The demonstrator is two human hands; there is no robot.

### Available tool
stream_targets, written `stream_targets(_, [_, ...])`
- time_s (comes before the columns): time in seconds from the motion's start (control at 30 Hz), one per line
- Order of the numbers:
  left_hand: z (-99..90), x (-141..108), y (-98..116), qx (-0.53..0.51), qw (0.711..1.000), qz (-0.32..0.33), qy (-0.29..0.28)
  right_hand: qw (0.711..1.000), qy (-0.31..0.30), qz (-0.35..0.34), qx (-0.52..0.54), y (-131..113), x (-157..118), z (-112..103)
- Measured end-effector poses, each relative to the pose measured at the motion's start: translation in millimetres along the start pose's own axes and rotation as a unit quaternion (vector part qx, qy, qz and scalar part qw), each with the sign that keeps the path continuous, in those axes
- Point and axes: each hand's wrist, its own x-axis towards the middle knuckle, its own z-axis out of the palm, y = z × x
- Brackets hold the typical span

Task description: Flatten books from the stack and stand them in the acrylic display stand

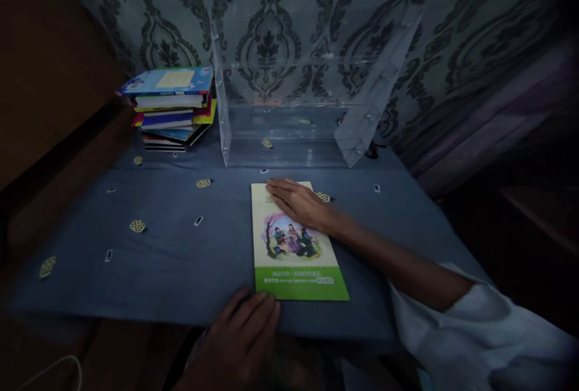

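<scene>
Book: a thin cream-and-green book lies flat, cover up, on the table, near its front edge.
Right hand: the right hand rests flat across the upper part of the cover, partly over the title. Grip spread out, fingers together, not curled round anything.
Left hand: the left hand is at the book's lower left corner, fingertips by the bottom edge. Can't say from where I stand whether that grip pinches the corner or just touches.
Rack: a clear rack stands beyond the book, against the patterned wall; book and rack apart.
Stack: a pile of books sits left of the rack, edges uneven.
Slide risk: little table in front of the book. A pull toward the body could hang it over the edge, I'd say.
Crease risk: palm pressing up top while the left lifts the corner would likely bend the cover.
Cloth risk: if the covering is loose, a hard drag could ruck it and shift the rack.
Pile risk: ragged layers; a bump could probably slide the upper ones.
Visibility risk: dim light, see-through panels. Easy to misjudge an edge and knock it.
</scene>
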Motion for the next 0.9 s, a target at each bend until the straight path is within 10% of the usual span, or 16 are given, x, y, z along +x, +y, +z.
stream_targets(0.33, [-9.3, 21.6, -18.3, 0.029, 0.997, 0.013, -0.067, 0.991, 0.089, 0.103, 0.016, 14.3, -38.5, -0.2])
stream_targets(0.9, [30.8, 100.5, -143.8, -0.034, 0.967, -0.138, -0.212, 0.975, 0.106, 0.184, 0.067, 17.9, -63.6, 6.4])
